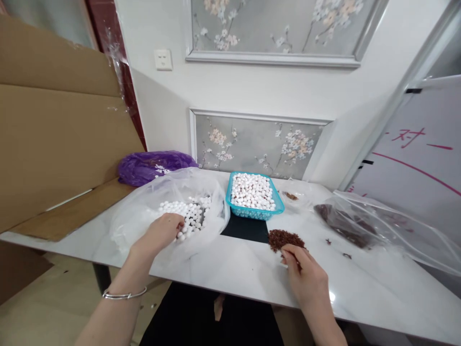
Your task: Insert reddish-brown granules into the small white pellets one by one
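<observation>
My left hand [163, 231] reaches into a clear plastic bag [144, 216] and its curled fingers close among the white beads [190, 214] lying there. My right hand [304, 274] rests on the white table [230, 269] with its fingertips pinched at the near edge of a small pile of dark red bits [284, 238]. What either hand grips is too small to make out. A turquoise basket [255, 211] filled with white beads stands behind the two hands.
A purple plastic bag [153, 166] lies at the back left beside large cardboard sheets [54, 139]. A clear bag with dark red material [360, 223] lies at the right. A whiteboard [418, 154] leans against the wall. A black patch [247, 228] lies under the basket.
</observation>
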`<action>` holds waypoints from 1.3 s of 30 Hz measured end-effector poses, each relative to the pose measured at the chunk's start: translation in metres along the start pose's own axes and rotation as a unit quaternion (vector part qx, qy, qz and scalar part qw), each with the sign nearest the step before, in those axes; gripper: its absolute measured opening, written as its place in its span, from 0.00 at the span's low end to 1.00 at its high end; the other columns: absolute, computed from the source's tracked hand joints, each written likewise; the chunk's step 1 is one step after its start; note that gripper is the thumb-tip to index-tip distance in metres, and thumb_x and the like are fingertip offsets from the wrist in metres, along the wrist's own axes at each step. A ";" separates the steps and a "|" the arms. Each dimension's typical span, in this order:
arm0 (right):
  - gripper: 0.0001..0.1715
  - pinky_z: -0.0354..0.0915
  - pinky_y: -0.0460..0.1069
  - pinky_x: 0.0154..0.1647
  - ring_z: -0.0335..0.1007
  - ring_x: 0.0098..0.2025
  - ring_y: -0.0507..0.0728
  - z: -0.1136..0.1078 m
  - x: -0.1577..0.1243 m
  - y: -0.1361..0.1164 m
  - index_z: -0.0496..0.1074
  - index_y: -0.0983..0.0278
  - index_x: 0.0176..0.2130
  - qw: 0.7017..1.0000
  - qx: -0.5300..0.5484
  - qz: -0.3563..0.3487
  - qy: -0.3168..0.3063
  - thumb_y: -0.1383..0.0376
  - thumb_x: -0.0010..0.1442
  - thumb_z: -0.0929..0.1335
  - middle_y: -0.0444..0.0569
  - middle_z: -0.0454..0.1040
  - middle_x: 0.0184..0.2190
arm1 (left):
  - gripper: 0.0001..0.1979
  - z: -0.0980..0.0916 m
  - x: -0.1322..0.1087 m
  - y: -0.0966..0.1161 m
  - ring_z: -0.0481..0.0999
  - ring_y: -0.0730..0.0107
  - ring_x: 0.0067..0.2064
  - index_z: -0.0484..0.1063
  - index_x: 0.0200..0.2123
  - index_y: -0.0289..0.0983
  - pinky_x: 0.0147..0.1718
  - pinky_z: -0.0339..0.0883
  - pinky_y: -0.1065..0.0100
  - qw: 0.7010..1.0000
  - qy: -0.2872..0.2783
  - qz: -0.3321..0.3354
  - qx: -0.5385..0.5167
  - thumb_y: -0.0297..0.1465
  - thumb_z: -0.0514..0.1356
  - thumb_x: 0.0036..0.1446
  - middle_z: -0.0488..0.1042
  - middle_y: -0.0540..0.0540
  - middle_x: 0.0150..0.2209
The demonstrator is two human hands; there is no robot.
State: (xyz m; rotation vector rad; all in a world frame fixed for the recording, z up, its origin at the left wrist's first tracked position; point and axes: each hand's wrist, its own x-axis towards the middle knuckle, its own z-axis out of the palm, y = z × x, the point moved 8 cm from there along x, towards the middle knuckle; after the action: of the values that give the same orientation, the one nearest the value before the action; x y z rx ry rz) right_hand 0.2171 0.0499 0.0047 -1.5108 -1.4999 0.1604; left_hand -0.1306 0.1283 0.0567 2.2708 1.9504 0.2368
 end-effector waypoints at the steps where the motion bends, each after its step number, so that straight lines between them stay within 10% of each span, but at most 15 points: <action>1: 0.10 0.68 0.49 0.30 0.71 0.26 0.55 0.001 0.000 0.004 0.71 0.62 0.34 0.999 0.036 0.021 -0.007 0.60 0.58 0.63 0.48 0.74 0.27 | 0.13 0.001 0.000 0.002 0.71 0.64 0.30 0.70 0.24 0.38 0.26 0.54 0.69 1.000 0.001 0.002 0.005 0.18 0.50 0.41 0.74 0.45 0.28; 11: 0.11 0.70 0.48 0.30 0.73 0.27 0.56 0.003 -0.002 0.010 0.73 0.64 0.32 0.972 0.202 0.106 -0.055 0.58 0.54 0.68 0.47 0.75 0.23 | 0.16 -0.021 0.011 0.012 0.73 0.54 0.37 0.73 0.39 0.36 0.33 0.60 0.63 0.997 0.070 -0.004 0.015 0.26 0.48 0.51 0.77 0.39 0.35; 15: 0.13 0.71 0.50 0.33 0.73 0.27 0.56 0.004 -0.003 0.009 0.74 0.64 0.35 0.973 0.201 0.093 -0.058 0.58 0.56 0.66 0.49 0.76 0.25 | 0.14 -0.049 -0.001 0.012 0.74 0.56 0.38 0.74 0.40 0.35 0.37 0.63 0.62 0.974 0.171 -0.031 -0.143 0.33 0.53 0.53 0.77 0.41 0.37; 21: 0.13 0.68 0.49 0.31 0.70 0.26 0.54 0.009 -0.005 0.004 0.70 0.64 0.36 0.962 0.246 0.101 -0.055 0.58 0.56 0.66 0.47 0.73 0.24 | 0.10 -0.013 -0.024 0.070 0.73 0.70 0.35 0.76 0.30 0.37 0.38 0.68 0.70 0.762 0.060 -0.023 -0.645 0.36 0.66 0.45 0.77 0.48 0.32; 27: 0.06 0.64 0.45 0.29 0.66 0.25 0.51 0.016 -0.019 -0.038 0.69 0.64 0.33 0.919 0.356 0.128 -0.109 0.62 0.58 0.66 0.42 0.70 0.21 | 0.06 0.059 -0.042 0.146 0.72 0.80 0.34 0.77 0.31 0.34 0.37 0.66 0.81 0.593 -0.155 -0.023 -0.790 0.28 0.66 0.47 0.75 0.48 0.31; 32: 0.06 0.62 0.45 0.31 0.65 0.27 0.51 0.022 -0.023 -0.066 0.68 0.63 0.33 0.918 0.359 0.105 -0.134 0.64 0.60 0.64 0.42 0.70 0.23 | 0.04 0.091 -0.043 0.161 0.72 0.81 0.30 0.75 0.33 0.34 0.34 0.68 0.79 0.525 -0.193 -0.046 -0.828 0.29 0.63 0.52 0.72 0.50 0.29; 39: 0.07 0.61 0.45 0.32 0.63 0.30 0.51 0.027 -0.021 -0.073 0.66 0.63 0.33 0.944 0.301 0.062 -0.117 0.65 0.63 0.61 0.43 0.67 0.28 | 0.05 0.098 -0.039 0.160 0.68 0.83 0.27 0.75 0.29 0.31 0.30 0.66 0.81 0.521 -0.185 -0.033 -0.833 0.28 0.62 0.53 0.70 0.50 0.26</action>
State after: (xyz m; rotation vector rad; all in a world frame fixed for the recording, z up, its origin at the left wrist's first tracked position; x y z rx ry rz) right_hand 0.1434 0.0303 0.0294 -1.1072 -1.3626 0.8225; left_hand 0.0386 0.0659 -0.0072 0.7088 0.6125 0.9464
